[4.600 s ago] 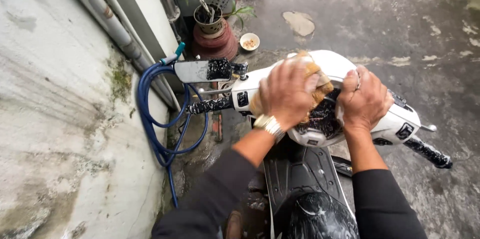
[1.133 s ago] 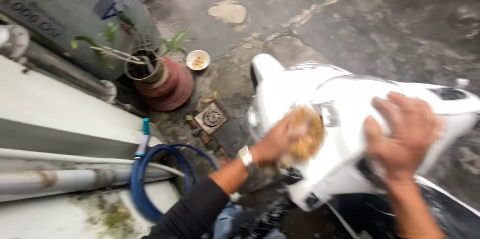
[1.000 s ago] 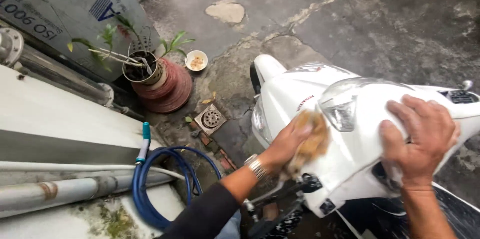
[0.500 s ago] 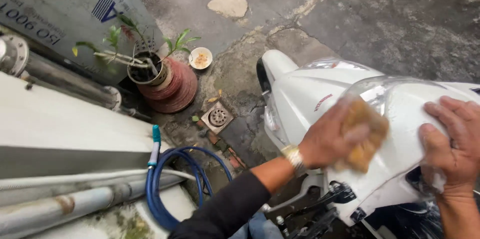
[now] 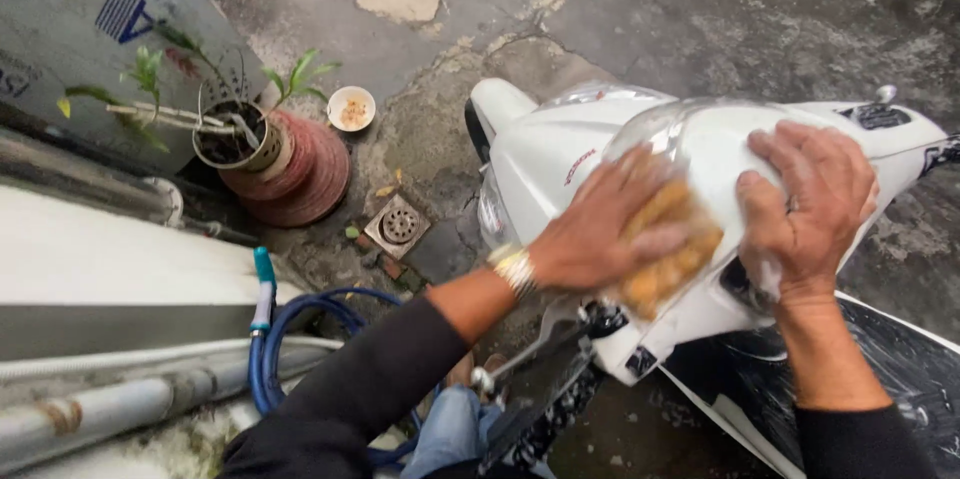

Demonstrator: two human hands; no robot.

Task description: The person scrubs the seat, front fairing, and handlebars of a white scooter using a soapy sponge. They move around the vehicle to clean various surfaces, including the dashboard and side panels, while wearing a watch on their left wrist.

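On white scooter front (image 5: 560,154): left hand (image 5: 600,229) presses yellow sponge (image 5: 665,259)

Scooter front panel (image 5: 545,154): white plastic, glossy, wet film over it. Headlamp cover (image 5: 650,124): clear smooth plastic. Sponge (image 5: 665,259) under the left hand (image 5: 600,234) — yellow-brown, porous, soaked. Watch band (image 5: 515,269): bright metal links. Sleeve (image 5: 370,379): dark matt cloth. Hose (image 5: 285,359): blue smooth rubber or plastic. Ground (image 5: 760,19) — rough concrete, cracked, wet. Drain grate (image 5: 398,226): dull metal.
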